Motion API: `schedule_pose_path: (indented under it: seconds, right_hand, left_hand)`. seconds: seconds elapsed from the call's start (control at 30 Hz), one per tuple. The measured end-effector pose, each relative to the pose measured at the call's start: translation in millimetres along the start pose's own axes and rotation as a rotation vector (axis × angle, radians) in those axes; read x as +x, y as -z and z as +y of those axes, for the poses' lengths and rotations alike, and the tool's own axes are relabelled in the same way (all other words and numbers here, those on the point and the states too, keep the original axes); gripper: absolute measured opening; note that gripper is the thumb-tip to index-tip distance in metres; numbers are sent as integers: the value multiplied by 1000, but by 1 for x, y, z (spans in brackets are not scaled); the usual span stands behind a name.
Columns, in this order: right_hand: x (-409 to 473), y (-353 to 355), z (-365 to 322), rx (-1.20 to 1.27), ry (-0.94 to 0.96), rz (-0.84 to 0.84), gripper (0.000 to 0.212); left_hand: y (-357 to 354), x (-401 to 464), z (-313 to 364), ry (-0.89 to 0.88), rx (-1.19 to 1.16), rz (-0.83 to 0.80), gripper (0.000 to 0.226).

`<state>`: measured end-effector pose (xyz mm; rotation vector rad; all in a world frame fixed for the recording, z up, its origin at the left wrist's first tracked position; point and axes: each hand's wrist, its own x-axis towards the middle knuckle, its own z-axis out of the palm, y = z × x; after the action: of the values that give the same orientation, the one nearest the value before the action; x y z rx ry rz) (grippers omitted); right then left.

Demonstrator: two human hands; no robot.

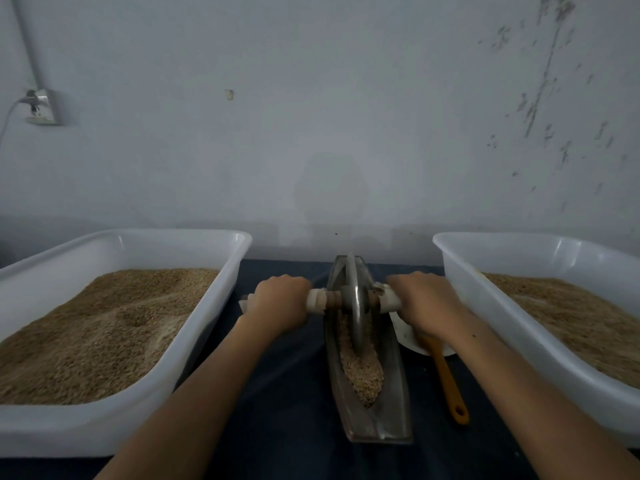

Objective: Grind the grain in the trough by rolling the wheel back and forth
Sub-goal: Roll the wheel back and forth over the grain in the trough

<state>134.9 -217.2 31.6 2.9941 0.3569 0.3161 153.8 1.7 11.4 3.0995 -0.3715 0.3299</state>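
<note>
Forearms fill the bottom of my view, running up either side of the narrow metal trough (394, 403), which lies lengthwise away from me on a dark cloth (287, 403). I have my left hand (280, 301) wrapped round the left end of the axle handle (317, 301) and my right hand (424, 303) wrapped round the right end, set well apart so the wheel (355, 299) stands upright between them and I judge the push stays even. That disc sits toward the far end of the trough, its edge down in the channel; the grain (362, 372) lies heaped in the near half, where a return stroke would presumably catch it. White tubs of grain stand at each side, the left tub (194, 341) and the right tub (460, 271), probably stock and output, though I cannot tell which. Beside my right wrist lie an orange-handled scoop (450, 386) and a white dish (403, 336), handy for refilling. No label, brand or writing is readable anywhere.
</note>
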Motion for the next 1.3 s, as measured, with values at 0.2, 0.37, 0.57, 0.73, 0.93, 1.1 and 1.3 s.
schedule_pose_path:
  seconds: [0.2, 0.37, 0.57, 0.73, 0.93, 1.1, 1.3]
  right_hand:
    - [2, -5, 4, 32, 16, 12, 11]
    - [6, 1, 11, 65, 18, -258, 27]
    - [9, 1, 14, 90, 27, -314, 25]
    - [7, -9, 10, 40, 47, -46, 16]
    - [6, -13, 10, 60, 25, 28, 15]
    - [5, -1, 9, 14, 24, -186, 25]
    - [3, 11, 7, 41, -5, -381, 39]
  left_hand:
    - [-1, -3, 3, 2, 9, 65, 13]
    - [13, -2, 5, 7, 25, -188, 32]
    - [15, -3, 4, 15, -21, -286, 37]
    - [8, -2, 8, 25, 28, -64, 19]
    - [4, -3, 8, 12, 38, 42, 16]
    - [10, -3, 2, 2, 22, -179, 27]
    - [14, 0, -1, -6, -54, -370, 34]
